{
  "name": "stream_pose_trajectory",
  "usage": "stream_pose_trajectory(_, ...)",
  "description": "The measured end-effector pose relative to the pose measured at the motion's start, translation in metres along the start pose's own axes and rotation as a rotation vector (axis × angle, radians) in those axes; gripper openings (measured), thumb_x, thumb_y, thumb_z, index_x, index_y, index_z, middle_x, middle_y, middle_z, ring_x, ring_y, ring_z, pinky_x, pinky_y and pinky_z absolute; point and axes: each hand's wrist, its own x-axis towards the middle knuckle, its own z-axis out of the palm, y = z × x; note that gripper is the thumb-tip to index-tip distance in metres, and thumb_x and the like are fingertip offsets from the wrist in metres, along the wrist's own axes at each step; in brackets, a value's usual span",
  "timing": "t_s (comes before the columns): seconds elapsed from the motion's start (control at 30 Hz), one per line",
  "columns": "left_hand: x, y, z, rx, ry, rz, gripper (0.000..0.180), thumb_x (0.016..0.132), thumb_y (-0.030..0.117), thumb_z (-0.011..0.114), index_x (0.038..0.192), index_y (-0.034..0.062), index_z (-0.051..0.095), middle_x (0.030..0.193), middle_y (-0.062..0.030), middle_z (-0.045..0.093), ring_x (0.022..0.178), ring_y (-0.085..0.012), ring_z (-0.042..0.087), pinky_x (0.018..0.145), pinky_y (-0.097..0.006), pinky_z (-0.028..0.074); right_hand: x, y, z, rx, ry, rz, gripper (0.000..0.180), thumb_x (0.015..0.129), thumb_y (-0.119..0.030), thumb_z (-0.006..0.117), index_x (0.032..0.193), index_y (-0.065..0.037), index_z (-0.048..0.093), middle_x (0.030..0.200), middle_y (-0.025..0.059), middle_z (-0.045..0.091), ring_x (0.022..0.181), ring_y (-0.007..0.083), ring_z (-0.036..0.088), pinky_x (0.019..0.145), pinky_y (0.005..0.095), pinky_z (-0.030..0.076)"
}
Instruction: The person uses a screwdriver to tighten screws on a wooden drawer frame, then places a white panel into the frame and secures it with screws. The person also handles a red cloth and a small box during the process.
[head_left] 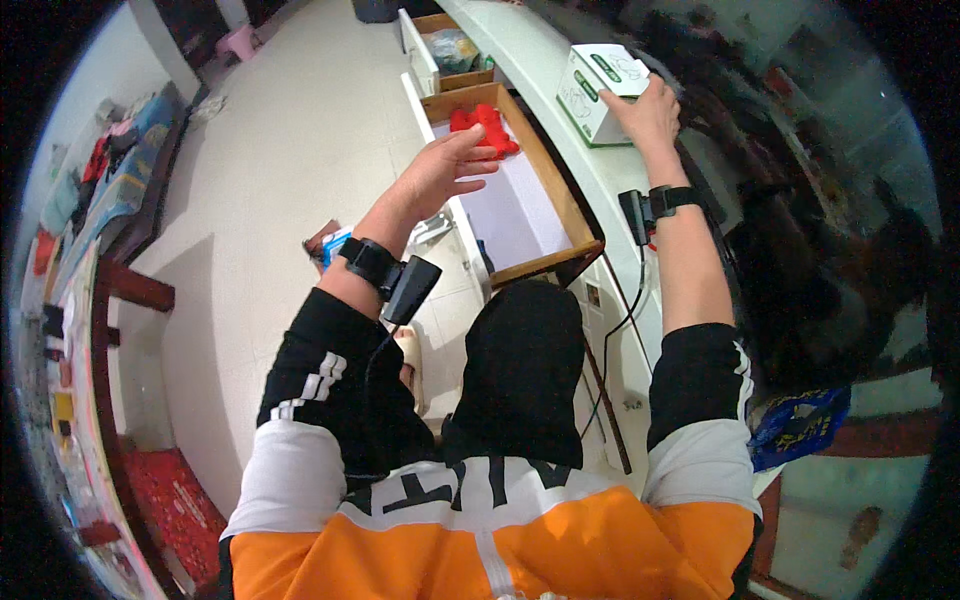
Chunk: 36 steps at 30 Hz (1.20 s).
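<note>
A white cardboard box with green printing [592, 95] sits on the white cabinet top at the right. My right hand [652, 115] grips it from the near right side, the thumb on its near edge and the other fingers partly hidden behind it. Below and left of the box, a drawer [515, 200] with a wooden frame and pale lining stands pulled out. Red cloth [487, 130] lies crumpled at its far end. My left hand [450, 168] hovers over the drawer's left edge, fingers spread, holding nothing.
Beyond is a second pulled-out drawer [440, 75] with a plastic bag [452, 50] inside. The white cabinet top [535, 75] runs along the right. Blue-white packaging [335, 243] lies on the floor at left. A cable [640, 290] hangs from my right wrist strap.
</note>
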Motion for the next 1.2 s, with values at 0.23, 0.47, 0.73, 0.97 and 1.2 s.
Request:
stream_pose_trajectory(0.23,0.052,-0.006,0.015,-0.186,-0.073,0.041,0.080,0.092,0.057,0.051,0.143,-0.0006,0.028,0.134,-0.0225,0.047,0.125,-0.0308,0.049,0.104,-0.046,0.040,0.008,0.005,0.012,0.042,-0.085,0.088,0.105,0.063,-0.061,0.078,0.136,0.004,0.039,0.133,0.0312,0.041,0.121,0.0432,0.046,0.101,0.0482,0.041)
stream_pose_trajectory(0.47,0.080,-0.008,0.003,-0.261,-0.125,0.141,0.066,0.093,0.055,0.050,0.137,0.0066,0.042,0.130,-0.0171,0.054,0.120,-0.0281,0.055,0.102,-0.043,0.041,0.020,0.011,0.016,0.046,-0.165,-0.010,0.107,0.062,-0.060,0.077,0.144,-0.004,0.036,0.134,0.0301,0.043,0.122,0.0393,0.049,0.101,0.0442,0.043)
stream_pose_trajectory(0.73,0.077,0.010,-0.038,-0.334,0.093,0.107,0.076,0.080,0.070,0.059,0.126,0.0092,0.055,0.123,-0.0112,0.052,0.107,-0.0236,0.049,0.091,-0.045,0.040,-0.039,-0.037,0.009,0.582,-0.258,-0.263,0.086,0.069,-0.048,0.079,0.139,-0.011,0.047,0.125,0.0232,0.049,0.112,0.0327,0.056,0.094,0.0406,0.047)
stream_pose_trajectory(0.97,0.077,-0.023,-0.036,-0.159,0.060,0.043,0.092,0.086,0.063,0.057,0.149,0.0066,0.020,0.150,-0.0221,0.023,0.133,-0.0354,0.036,0.106,-0.050,0.038,-0.103,-0.041,0.038,0.366,-0.321,-0.148,0.087,0.072,-0.044,0.077,0.143,-0.009,0.040,0.128,0.0232,0.042,0.123,0.0358,0.046,0.099,0.0434,0.045)
stream_pose_trajectory(1.2,0.087,-0.058,-0.039,-0.009,0.010,-0.078,0.091,0.086,0.060,0.059,0.146,0.0004,0.026,0.148,-0.0265,0.028,0.132,-0.0358,0.040,0.108,-0.052,0.033,-0.164,-0.018,0.101,0.159,-0.465,-0.053,0.090,0.067,-0.042,0.078,0.142,-0.010,0.040,0.127,0.0245,0.043,0.121,0.0376,0.044,0.103,0.0427,0.039)
